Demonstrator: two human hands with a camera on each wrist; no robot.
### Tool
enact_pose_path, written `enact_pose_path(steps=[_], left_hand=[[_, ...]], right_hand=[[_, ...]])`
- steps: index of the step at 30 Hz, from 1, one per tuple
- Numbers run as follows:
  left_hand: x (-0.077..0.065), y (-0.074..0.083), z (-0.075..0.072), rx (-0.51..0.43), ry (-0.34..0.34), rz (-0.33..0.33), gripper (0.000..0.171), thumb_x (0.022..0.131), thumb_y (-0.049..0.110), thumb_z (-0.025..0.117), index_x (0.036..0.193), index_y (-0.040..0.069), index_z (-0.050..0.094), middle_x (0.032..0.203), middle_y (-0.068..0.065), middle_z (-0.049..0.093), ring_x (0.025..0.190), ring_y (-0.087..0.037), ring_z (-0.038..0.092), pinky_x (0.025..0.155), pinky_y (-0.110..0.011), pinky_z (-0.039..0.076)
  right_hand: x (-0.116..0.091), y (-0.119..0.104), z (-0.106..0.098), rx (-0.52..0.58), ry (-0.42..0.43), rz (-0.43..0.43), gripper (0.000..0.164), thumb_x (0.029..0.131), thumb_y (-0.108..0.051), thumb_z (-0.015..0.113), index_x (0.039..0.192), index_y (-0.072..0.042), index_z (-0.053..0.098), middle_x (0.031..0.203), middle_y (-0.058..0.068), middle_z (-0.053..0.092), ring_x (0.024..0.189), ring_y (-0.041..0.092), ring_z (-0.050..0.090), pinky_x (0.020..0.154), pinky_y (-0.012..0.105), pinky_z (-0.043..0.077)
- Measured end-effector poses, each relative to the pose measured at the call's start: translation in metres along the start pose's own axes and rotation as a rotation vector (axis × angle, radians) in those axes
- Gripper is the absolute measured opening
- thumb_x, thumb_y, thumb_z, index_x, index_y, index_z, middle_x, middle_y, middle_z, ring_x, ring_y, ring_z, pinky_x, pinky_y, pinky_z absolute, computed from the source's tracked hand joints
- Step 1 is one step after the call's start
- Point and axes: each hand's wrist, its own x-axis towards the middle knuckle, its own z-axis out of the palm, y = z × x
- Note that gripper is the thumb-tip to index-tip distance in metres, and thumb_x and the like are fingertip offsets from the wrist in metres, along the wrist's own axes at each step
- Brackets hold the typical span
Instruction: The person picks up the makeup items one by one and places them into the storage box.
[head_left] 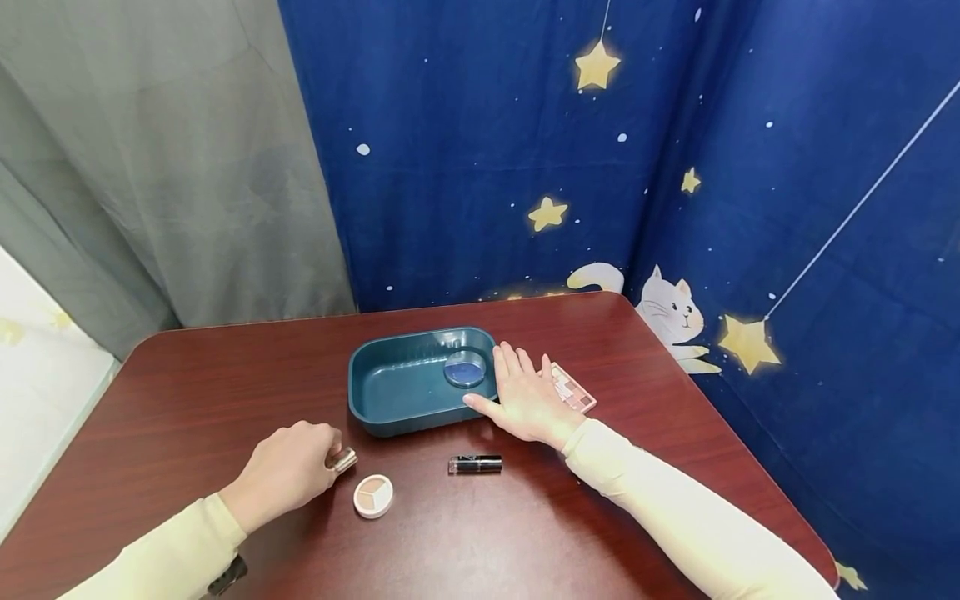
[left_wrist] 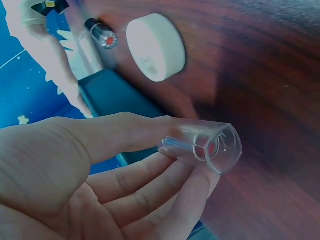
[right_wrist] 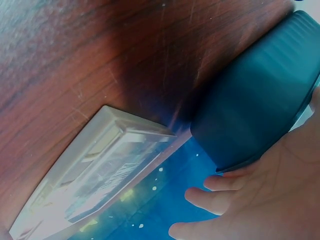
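My left hand pinches a small tube with a clear end, likely a lipstick, between thumb and fingers over the table's left part; something red shows inside it. Just right of that hand lies a round white-rimmed palette with three pale segments. My right hand, fingers straight, rests at the right rim of a teal basin. Inside the basin, toward its right end, sits a round blue-and-clear case. Partly behind the right hand, an eyeshadow palette lies flat on the table.
A black lipstick with a clear end lies in front of the basin. The dark red wooden table has rounded far corners. Behind it hang a grey curtain and a blue starry curtain.
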Motion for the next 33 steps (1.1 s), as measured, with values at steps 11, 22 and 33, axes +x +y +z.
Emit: enact_pose_path(steps=[11,22,33], left_hand=[[0.016,0.017,-0.026,-0.018,0.075,0.095,0.02,0.083,0.018,0.076,0.07,0.023,0.061,0.061,0.009,0.05,0.055,-0.013,0.047,0.048,-0.033,0.039],[0.049,0.038,-0.039,-0.061,0.061,0.178,0.006,0.086,0.019,0.078,0.084,0.018,0.072,0.065,0.01,0.056,0.058,-0.011,0.051,0.05,-0.032,0.042],[0.09,0.054,-0.036,-0.065,0.021,0.252,0.004,0.086,0.015,0.079,0.086,0.015,0.075,0.069,0.007,0.06,0.06,-0.012,0.052,0.053,-0.029,0.045]], right_hand=[[-0.001,0.001,0.0,-0.007,-0.012,0.004,0.11,0.086,-0.088,0.024,0.16,-0.007,0.022,0.163,0.013,0.027,0.147,0.032,0.028,0.113,0.068,0.018],[-0.002,0.001,-0.001,0.013,-0.023,0.001,0.112,0.085,-0.089,0.023,0.161,-0.006,0.021,0.163,0.013,0.026,0.148,0.032,0.027,0.113,0.067,0.017],[0.0,0.002,-0.002,0.007,-0.004,0.003,0.111,0.085,-0.089,0.024,0.16,-0.007,0.023,0.162,0.013,0.028,0.147,0.032,0.028,0.113,0.067,0.018]])
